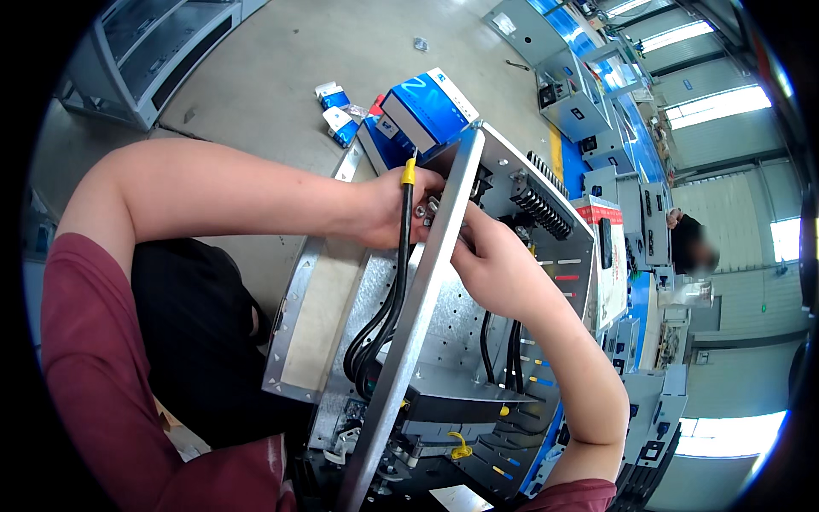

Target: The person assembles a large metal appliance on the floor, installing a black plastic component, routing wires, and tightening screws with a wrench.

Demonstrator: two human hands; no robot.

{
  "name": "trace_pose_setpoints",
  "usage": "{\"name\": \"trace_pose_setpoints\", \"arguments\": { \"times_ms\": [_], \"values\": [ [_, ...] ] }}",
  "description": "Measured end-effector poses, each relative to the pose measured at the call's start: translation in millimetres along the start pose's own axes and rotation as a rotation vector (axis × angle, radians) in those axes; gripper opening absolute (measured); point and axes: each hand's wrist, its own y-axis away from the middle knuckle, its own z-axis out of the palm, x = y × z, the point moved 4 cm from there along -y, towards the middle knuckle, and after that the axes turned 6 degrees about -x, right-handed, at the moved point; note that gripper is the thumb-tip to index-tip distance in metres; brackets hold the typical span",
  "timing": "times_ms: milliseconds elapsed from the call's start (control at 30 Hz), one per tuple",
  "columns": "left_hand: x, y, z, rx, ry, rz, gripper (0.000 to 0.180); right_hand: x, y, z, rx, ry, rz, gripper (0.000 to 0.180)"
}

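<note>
My left hand (380, 212) reaches into the top of a metal cabinet frame (452, 222) with its fingers curled. Several small metal bolts (421, 212) lie in it. A black cable (404, 247) with a yellow-sleeved end runs down in front of this hand. From the other side of the frame's bar, my right hand (495, 260) reaches in with bent fingers. The bar hides its fingertips, so what they hold cannot be made out. Behind the hands is a perforated metal plate (444, 316).
Blue-and-white boxes (431, 109) stand by the cabinet's far end, with smaller boxes (341, 126) on the floor. Black ribbed insulators (546, 213) line the cabinet's right wall. Wires with coloured ends (503, 469) hang low inside. Another person (693, 243) is far right, among grey cabinets.
</note>
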Motion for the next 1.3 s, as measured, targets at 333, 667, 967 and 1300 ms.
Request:
{"name": "trace_pose_setpoints", "arguments": {
  "times_ms": [333,667,967,1300],
  "values": [
    [5,19,13,0.217,-0.156,0.128,0.024,1,1,-2,-0.022,0.047,0.044,0.051],
    [8,18,19,0.141,-0.127,0.109,0.022,0,-1,-8,0.023,0.124,0.004,0.051],
    [8,19,25,0.337,-0.116,0.09,0.027,2,0,-4,-0.043,0.103,-0.093,0.054],
    [13,22,-1,0.195,-0.17,-0.049,0.033,-12,5,-16,0.014,0.221,-0.034,0.033]
  ]
}}
